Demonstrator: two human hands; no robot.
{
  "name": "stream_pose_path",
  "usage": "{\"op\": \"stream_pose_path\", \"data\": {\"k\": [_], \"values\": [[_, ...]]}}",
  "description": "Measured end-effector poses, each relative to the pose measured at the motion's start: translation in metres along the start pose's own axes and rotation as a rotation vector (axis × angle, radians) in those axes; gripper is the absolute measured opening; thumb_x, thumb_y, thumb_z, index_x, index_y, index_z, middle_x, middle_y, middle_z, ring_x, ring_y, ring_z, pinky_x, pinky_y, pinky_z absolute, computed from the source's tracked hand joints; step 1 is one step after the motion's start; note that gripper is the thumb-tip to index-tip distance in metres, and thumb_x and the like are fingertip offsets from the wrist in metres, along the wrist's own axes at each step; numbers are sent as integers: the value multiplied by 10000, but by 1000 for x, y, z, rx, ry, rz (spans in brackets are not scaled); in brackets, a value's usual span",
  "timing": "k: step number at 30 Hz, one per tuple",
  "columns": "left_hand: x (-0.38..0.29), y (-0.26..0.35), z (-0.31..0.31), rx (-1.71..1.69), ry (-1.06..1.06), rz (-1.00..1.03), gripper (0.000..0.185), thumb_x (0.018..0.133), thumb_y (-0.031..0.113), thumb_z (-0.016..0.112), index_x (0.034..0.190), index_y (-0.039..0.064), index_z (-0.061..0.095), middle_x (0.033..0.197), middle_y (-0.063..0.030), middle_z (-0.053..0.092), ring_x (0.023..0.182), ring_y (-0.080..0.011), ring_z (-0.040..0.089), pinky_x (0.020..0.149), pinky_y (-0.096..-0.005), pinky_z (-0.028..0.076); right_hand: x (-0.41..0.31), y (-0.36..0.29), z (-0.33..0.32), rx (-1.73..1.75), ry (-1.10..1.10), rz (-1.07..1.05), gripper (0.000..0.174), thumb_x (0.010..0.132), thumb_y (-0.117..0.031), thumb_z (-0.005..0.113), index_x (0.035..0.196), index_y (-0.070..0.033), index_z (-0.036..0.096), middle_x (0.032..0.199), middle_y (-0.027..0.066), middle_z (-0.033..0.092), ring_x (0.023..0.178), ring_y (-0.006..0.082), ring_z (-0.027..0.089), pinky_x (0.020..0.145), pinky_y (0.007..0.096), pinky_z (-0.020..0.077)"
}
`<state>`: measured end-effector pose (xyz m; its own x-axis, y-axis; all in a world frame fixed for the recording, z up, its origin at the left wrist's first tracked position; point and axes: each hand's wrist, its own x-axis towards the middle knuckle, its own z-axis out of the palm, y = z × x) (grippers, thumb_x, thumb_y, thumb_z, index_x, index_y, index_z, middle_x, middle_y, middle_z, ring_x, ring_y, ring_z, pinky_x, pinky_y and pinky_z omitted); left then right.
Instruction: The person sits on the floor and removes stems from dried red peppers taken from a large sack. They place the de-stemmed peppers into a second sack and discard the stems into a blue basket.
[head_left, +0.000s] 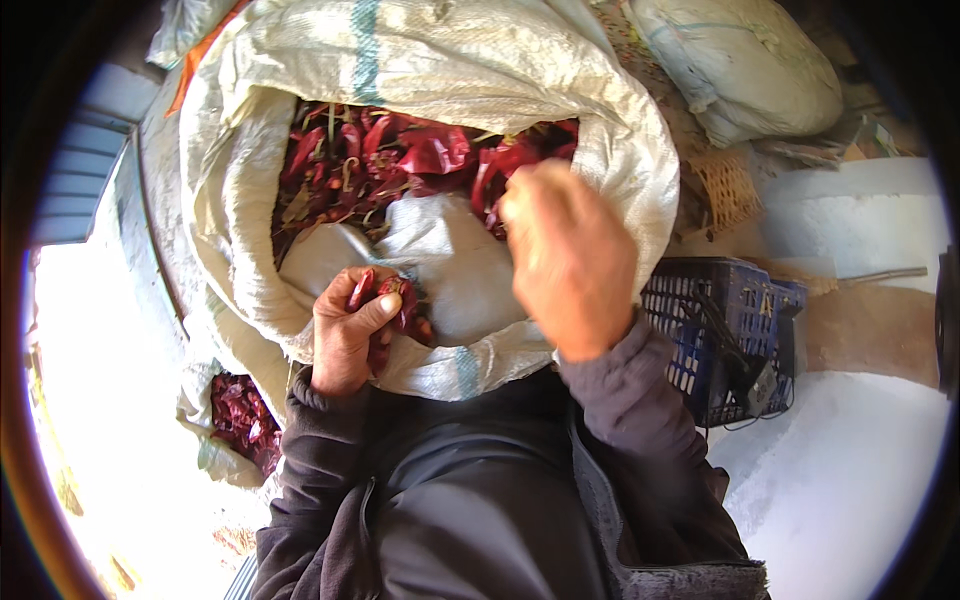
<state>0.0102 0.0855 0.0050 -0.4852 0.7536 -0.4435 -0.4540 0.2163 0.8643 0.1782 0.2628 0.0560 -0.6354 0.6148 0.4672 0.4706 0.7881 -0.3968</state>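
Note:
Before me stands a large woven plastic sack (480, 71) with its rim rolled down, holding dried red chili peppers (375, 161). My left hand (349, 322) grips a few dried red peppers (405, 300) at the near rim, the thumb pressed over their stem ends. Above the right side of the sack's mouth is my right hand (566, 259), blurred and with curled fingers. Whether anything sits in its fingertips is hidden. A fold of pale woven sacking (457, 262) covers the near part of the peppers between my hands.
A smaller sack of dried red peppers (244, 420) stands at my lower left. On the right is a blue plastic crate (705, 330) with a black device and cable on its side. A full white sack (750, 71) lies at the upper right, above a piece of woven wicker (724, 191).

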Motion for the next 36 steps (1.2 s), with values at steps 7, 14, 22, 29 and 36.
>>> {"op": "stream_pose_path", "data": {"k": [7,14,22,29,36], "values": [[-7,-5,-10,7,43,86,223,932,81,724,1144,24,681,741,-6,610,508,-50,483,369,-206,335,-39,-51,68,895,-367,283,250,987,-230,690,1009,19,683,763,161,693,658,210,669,611,346,521],[-12,-8,-25,-6,60,58,158,957,125,710,1099,64,676,679,9,563,445,-48,426,353,-211,308,-42,-62,75,1205,-511,477,199,1013,-161,642,1056,29,682,780,104,712,674,145,685,604,315,536],[-16,1,-24,-45,56,-52,161,991,190,672,1082,57,668,670,-16,580,424,-67,420,351,-225,303,-44,-65,87,869,-259,152,156,992,-129,646,975,25,659,747,124,699,640,195,693,615,340,549],[-7,-10,-31,-121,27,-50,96,1001,153,644,1009,57,651,739,-19,644,484,-65,469,376,-224,317,-46,-66,87,792,-245,233,117,962,-125,668,952,-10,649,860,155,707,754,329,699,639,373,552],[-8,-18,-24,159,-37,55,63,1000,82,663,1034,32,680,836,50,603,786,-41,515,714,-220,435,-45,-56,65,393,-439,-107,92,965,-123,648,1009,-50,612,828,148,644,776,361,663,648,456,533]]}}
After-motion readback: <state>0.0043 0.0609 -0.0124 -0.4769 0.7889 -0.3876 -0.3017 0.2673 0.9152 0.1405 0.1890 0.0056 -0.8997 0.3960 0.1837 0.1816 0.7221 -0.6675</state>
